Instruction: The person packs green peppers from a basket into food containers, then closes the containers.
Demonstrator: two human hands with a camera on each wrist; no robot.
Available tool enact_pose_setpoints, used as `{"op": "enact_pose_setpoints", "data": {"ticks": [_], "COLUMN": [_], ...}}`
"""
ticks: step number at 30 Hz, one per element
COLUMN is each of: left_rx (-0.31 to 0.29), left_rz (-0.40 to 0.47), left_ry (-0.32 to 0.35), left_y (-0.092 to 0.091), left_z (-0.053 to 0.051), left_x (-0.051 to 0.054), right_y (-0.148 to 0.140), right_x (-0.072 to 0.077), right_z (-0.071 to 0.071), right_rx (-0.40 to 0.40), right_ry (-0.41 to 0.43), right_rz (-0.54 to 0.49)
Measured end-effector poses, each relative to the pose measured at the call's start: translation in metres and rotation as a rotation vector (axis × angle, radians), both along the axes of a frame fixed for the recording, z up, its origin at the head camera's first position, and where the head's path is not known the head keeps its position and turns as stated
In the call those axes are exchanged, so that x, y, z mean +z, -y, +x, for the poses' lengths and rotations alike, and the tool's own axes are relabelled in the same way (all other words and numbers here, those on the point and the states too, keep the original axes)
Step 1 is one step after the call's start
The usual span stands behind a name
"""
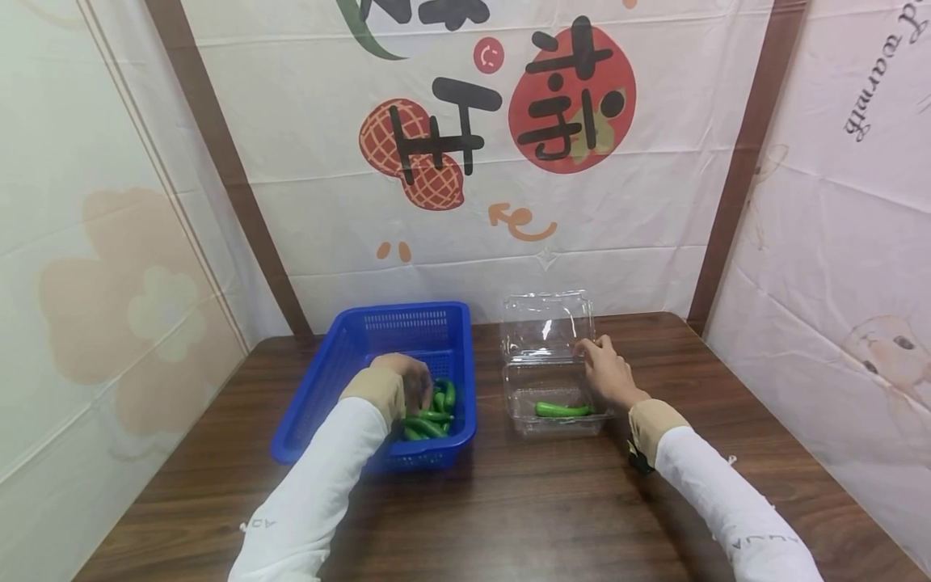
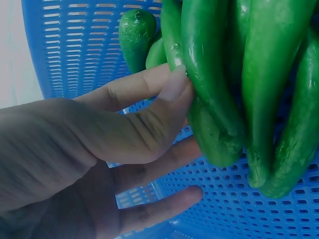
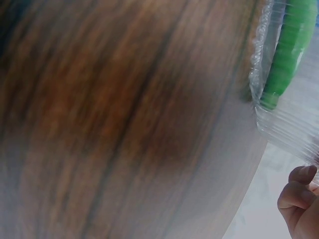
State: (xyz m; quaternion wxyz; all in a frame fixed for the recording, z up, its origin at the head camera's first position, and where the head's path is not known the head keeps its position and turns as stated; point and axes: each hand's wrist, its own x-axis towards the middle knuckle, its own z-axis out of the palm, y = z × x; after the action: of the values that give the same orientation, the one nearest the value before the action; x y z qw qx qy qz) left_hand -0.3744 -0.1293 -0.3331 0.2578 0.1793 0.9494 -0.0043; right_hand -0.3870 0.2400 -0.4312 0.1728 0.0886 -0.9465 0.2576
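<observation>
In the head view my left hand point(image 1: 407, 377) reaches down into the blue plastic basket point(image 1: 469, 372), at the green peppers point(image 1: 425, 426) heaped at its near right end. The left wrist view shows the left thumb and index finger pinching a slim green pepper point(image 2: 172, 37), while the other fingers spread loosely beneath. My right hand point(image 1: 607, 373) grips the right edge of a clear plastic clamshell box point(image 1: 524, 424), near its hinge. The box's lid point(image 1: 545, 323) stands raised at the back. One green pepper point(image 1: 563, 411) lies inside the box. Only some curled right fingers point(image 3: 299, 194) show in the right wrist view.
Basket and box stand side by side on a brown wood-grain table point(image 1: 494, 509), the box to the right. Printed cloth walls point(image 1: 327, 202) close off the back and both sides. A dark item point(image 1: 640, 459) is strapped at the right wrist.
</observation>
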Motion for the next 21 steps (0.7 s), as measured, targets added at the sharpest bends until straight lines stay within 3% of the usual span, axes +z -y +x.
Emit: {"op": "enact_pose_setpoints", "data": {"ticks": [5,12,17,21], "left_rx": [-0.024,-0.055,-0.040,-0.043], "left_rz": [-0.022,-0.016,0.009,0.049], "left_ry": [-0.046,-0.058,-0.086,-0.072], "left_y": [0.000,0.001,0.002,0.004], "left_z": [0.003,0.008,0.007,0.004], "left_x": [0.001,0.011,0.019,0.027], "right_y": [0.000,0.001,0.000,0.000], "right_x": [0.000,-0.001,0.000,0.000], "right_z": [0.000,0.000,0.000,0.000], "right_rx": [-0.001,0.001,0.002,0.007], "right_ry": [-0.003,-0.008,-0.005,-0.004], "right_rz": [0.000,0.008,0.011,0.010]}}
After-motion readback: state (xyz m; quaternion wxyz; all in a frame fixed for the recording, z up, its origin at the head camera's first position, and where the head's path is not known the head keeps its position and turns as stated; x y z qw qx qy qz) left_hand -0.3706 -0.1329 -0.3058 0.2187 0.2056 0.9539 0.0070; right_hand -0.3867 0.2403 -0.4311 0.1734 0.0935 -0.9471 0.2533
